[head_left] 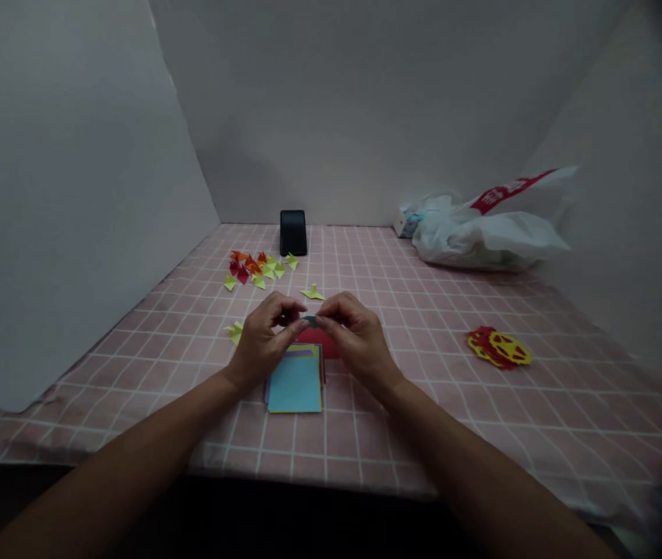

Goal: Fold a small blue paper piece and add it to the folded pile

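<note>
Between the fingertips of both hands is a small piece of dark green paper point(310, 320), its shape mostly covered by the fingers. My left hand point(266, 334) pinches it from one side, and my right hand point(358, 334) pinches it from the other. Just below them lies a stack of square coloured paper point(294, 384) with a light blue sheet on top. Partly hidden behind the hands is a red sheet point(326, 341). One yellow folded paper piece point(313, 293) rests beyond the fingertips, and another yellow folded piece point(233, 332) is beside my left hand.
Several folded paper pieces in orange, red and yellow point(254, 268) lie at the back left. Behind them stands a black phone-like slab point(293, 232). A white plastic bag point(482, 233) sits at the back right, and red and yellow cut-out shapes point(499, 348) lie to the right.
</note>
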A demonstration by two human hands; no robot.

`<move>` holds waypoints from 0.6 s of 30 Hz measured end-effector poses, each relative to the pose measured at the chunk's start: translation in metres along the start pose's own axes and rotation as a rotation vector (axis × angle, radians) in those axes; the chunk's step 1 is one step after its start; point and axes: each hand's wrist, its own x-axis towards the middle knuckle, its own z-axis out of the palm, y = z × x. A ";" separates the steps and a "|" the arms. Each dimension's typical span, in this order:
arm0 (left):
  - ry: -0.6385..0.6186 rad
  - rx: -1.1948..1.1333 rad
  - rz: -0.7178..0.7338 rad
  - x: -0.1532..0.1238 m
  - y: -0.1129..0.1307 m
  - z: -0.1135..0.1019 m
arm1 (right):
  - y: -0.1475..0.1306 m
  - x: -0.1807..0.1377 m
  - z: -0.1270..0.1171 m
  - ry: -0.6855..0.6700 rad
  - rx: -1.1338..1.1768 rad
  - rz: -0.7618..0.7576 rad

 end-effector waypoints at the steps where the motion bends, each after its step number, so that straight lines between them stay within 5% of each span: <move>1: 0.014 -0.023 -0.025 -0.001 -0.001 0.000 | 0.001 0.000 0.000 0.017 0.037 0.012; 7: 0.019 -0.093 -0.094 -0.002 -0.003 0.001 | 0.009 -0.001 0.002 0.064 0.206 0.064; 18: 0.053 -0.221 -0.144 -0.002 0.000 0.002 | 0.004 -0.002 0.002 0.103 0.126 0.007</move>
